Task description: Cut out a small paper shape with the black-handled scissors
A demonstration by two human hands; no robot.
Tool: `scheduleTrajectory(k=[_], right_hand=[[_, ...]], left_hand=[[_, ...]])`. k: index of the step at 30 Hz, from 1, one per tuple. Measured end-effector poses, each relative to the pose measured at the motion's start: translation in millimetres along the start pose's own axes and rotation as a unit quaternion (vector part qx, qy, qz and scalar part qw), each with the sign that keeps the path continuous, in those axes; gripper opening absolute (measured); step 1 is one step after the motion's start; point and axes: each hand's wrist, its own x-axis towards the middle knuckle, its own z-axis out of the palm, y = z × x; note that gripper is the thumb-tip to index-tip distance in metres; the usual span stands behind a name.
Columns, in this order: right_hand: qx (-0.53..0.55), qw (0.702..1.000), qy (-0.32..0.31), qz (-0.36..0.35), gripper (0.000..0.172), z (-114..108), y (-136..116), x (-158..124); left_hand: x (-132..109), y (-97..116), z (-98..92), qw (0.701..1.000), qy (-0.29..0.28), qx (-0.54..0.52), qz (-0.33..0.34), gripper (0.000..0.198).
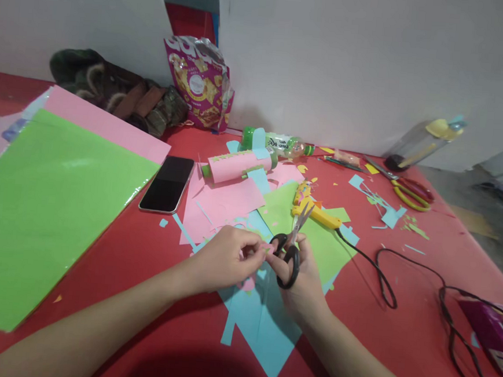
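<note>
Left hand [224, 259]: closed in a pinch, thumb and fingertips holding a pink scrap [266, 248] just left of the blades. The scrap is small and its shape cannot be made out.

Right hand [300, 279]: closed through the loops of the black-handled scissors [291, 247], blades parted slightly and pointing toward the far edge. Both hands meet above the middle of the near half of the red surface [142, 249], over a blue paper sheet [262, 323] lying flat with cut edges.

Beyond the hands: light green paper [325, 246] and pink paper [224, 204] overlapping, with a yellow glue gun [317, 214] on top. Its black cable [383, 280] trails toward the right edge, where a purple power strip [490, 335] sits.

Left half: large green sheet [36, 206] over a pink sheet [104, 122]; a dark phone [167, 185] lies face up just beside them.

Toward the far edge: a pink-wrapped roll [236, 165], a plastic bottle [281, 144] on its side, a snack bag [201, 83] against the wall. Red-and-yellow scissors [410, 192] lie near the far right corner amid blue offcuts.
</note>
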Motion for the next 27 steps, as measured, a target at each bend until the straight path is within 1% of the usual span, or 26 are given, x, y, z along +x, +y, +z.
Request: scheduleTrajectory(k=[2, 5, 6, 7, 10, 12, 14, 17, 20, 23, 27], right_hand=[[0.010, 1.000, 0.000, -0.008, 0.033, -0.5, 0.8, 0.8], [0.024, 1.000, 0.000, -0.019, 0.033, -1.8, 1.3, 1.8], [0.027, 0.999, 0.000, -0.020, 0.033, -2.1, 1.2, 1.9], [0.027, 0.999, -0.001, -0.017, 0.032, -2.4, 0.9, 1.8], [0.016, 1.000, -0.021, 0.010, 0.030, -2.3, -0.2, 0.0], [0.012, 0.998, -0.054, 0.033, 0.031, -1.7, -0.6, -1.6], [0.015, 0.993, -0.105, 0.052, 0.038, -1.0, -0.6, -3.0], [0.015, 0.981, -0.177, 0.075, 0.047, -0.7, -0.4, -4.0], [0.015, 0.969, -0.228, 0.092, 0.048, -1.8, -0.2, -4.1], [0.019, 0.958, -0.272, 0.095, 0.048, -3.6, -0.3, -4.0], [0.023, 0.951, -0.295, 0.092, 0.048, -5.1, -1.1, -4.4]], left_hand=[[-0.2, 0.1, 0.4, 0.999, -0.016, -0.025, -0.011, 0.029], [-0.4, 0.6, 0.7, 0.995, -0.055, -0.075, -0.034, 0.027], [-0.4, 0.8, 0.5, 0.994, -0.058, -0.084, -0.038, 0.027], [-0.3, 1.0, 0.0, 0.994, -0.054, -0.088, -0.039, 0.026], [0.7, 1.4, -4.9, 0.996, -0.017, -0.082, -0.033, 0.027], [1.8, 1.5, -11.7, 0.996, 0.003, -0.083, -0.043, 0.029], [2.9, 1.4, -20.4, 0.995, 0.029, -0.084, -0.046, 0.029], [3.3, 1.2, -33.2, 0.992, 0.046, -0.106, -0.048, 0.028], [1.9, 1.8, -41.4, 0.991, 0.054, -0.116, -0.037, 0.029], [0.3, 3.1, -44.4, 0.992, 0.039, -0.119, -0.034, 0.030], [1.1, 3.9, -44.7, 0.992, 0.000, -0.121, -0.039, 0.029]])
